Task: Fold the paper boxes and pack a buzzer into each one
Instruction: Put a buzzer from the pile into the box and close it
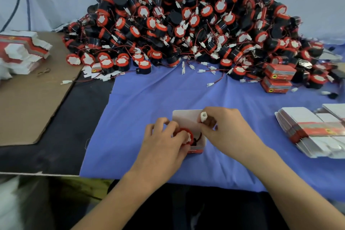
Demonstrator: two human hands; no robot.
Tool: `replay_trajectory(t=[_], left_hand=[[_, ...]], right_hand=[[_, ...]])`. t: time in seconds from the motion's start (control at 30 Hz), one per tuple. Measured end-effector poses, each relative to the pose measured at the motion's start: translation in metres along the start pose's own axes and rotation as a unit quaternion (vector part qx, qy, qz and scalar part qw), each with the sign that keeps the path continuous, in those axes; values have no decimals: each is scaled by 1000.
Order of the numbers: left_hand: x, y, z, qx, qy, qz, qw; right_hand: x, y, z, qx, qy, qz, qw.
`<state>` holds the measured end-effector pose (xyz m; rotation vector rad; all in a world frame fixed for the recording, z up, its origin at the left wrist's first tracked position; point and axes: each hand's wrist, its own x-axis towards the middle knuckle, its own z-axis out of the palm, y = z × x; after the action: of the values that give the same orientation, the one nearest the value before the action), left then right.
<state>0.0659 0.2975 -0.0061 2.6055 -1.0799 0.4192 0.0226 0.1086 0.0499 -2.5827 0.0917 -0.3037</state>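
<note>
A small paper box (188,119), white inside with a red outer side, stands open on the blue cloth (145,102) with its lid flap up. My left hand (164,142) grips a red-rimmed black buzzer (184,135) that sits partly inside the box. My right hand (225,130) pinches the buzzer's white plug connector (203,117) just above the box opening. The buzzer's wire runs down into the box, mostly hidden by my fingers.
A big heap of buzzers (186,24) fills the back of the table. Two closed red boxes (278,78) lie at the right of the heap. Flat box blanks are stacked at right (313,132) and far left (22,52). Brown cardboard (31,99) covers the left.
</note>
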Motion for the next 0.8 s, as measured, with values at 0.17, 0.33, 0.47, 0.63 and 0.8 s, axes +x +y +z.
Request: replay_trajectory(t=[0.17,0.33,0.47,0.63,0.8], left_hand=[[-4,6,3,-9,1,-20,1000],[-7,8,12,-37,28,-32,998],[-13,3,21,-82,31,-11,996],[-18,-3,27,-464,-53,-196,862],[-19,-1,41,-590,3,-225,775]], right_hand=[[14,-20,9,-67,-41,1,997],[26,-33,24,-123,-89,-3,988],[23,-32,34,-120,-126,-34,984],[17,-22,36,-101,-163,-33,981],[9,-24,46,-144,-177,-46,973]])
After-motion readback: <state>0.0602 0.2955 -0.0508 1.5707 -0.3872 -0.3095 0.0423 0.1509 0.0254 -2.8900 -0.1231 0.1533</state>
